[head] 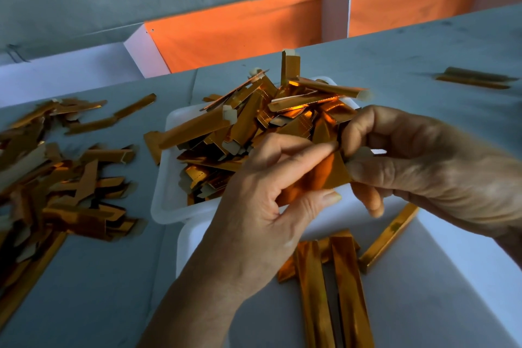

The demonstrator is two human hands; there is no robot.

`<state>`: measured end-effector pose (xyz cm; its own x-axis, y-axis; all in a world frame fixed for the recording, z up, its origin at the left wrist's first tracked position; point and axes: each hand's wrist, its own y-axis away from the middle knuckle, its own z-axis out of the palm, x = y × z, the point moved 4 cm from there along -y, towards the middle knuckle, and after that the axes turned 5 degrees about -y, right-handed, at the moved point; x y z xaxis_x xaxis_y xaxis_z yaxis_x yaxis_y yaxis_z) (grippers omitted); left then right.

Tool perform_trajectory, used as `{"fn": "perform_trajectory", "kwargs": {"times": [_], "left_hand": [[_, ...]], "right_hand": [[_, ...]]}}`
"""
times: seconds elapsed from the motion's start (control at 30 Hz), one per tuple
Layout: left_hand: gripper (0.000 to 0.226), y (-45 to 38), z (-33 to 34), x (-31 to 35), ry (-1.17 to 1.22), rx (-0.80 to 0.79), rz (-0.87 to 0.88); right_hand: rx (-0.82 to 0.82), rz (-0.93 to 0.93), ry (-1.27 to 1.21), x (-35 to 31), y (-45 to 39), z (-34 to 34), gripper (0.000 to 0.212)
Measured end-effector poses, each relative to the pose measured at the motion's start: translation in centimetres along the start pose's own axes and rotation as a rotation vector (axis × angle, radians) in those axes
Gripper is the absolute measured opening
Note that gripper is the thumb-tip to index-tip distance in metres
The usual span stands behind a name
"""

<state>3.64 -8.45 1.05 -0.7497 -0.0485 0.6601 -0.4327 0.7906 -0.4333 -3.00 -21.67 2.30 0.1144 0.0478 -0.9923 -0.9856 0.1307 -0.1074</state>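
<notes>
- I see the left hand (262,206) and the right hand (423,169), each grip clamped on one gold card strip (324,178).
- The strip hangs over the near rim of the heaped white tray (166,186), mid-tabletop (113,277).
- Loose strips (56,178) crowd the tabletop's left edge.

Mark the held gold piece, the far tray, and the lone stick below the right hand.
gold piece (334,175): head view, exposed face near its lower corner.
far tray (166,198): head view, bare left wall.
stick (389,236): head view, mid-length on its top face.
</notes>
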Motion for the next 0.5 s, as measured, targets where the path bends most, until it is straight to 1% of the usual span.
{"fn": "perform_trajectory", "kwargs": {"times": [0.03, 0.07, 0.13, 0.17, 0.27, 0.33, 0.47, 0.5], "left_hand": [[0.043, 0.0, 0.1, 0.0, -0.017, -0.004, 0.006], [0.044, 0.0, 0.1, 0.1, -0.037, -0.014, 0.014], [0.045, -0.1, 0.2, 0.2, -0.085, -0.024, 0.024], [0.045, -0.1, 0.3, 0.2, -0.101, -0.023, 0.025], [0.043, -0.1, 0.1, 0.1, -0.091, -0.001, 0.016], [0.043, 0.0, 0.0, 0.1, -0.069, 0.009, 0.009], [0.043, 0.0, 0.0, 0.0, -0.066, 0.004, -0.008], [0.043, 0.0, 0.0, 0.0, -0.069, 0.0, -0.011]], "right_hand": [[-0.004, -0.054, 0.025, 0.6, 0.3, -0.7, 0.019], [0.028, -0.052, 0.056, 1.7, 0.7, -1.5, 0.022], [0.022, -0.052, 0.072, 1.9, 0.2, -1.5, 0.023], [0.014, -0.024, 0.045, 1.9, 0.1, -1.4, 0.022], [-0.026, 0.013, -0.169, 1.7, 0.7, -1.7, 0.017], [-0.048, 0.031, -0.281, 1.6, 0.6, -1.6, 0.022], [-0.1, 0.072, -0.344, 2.2, 0.6, -1.6, 0.034], [-0.101, 0.089, -0.338, 2.2, 0.6, -1.4, 0.034]]}}
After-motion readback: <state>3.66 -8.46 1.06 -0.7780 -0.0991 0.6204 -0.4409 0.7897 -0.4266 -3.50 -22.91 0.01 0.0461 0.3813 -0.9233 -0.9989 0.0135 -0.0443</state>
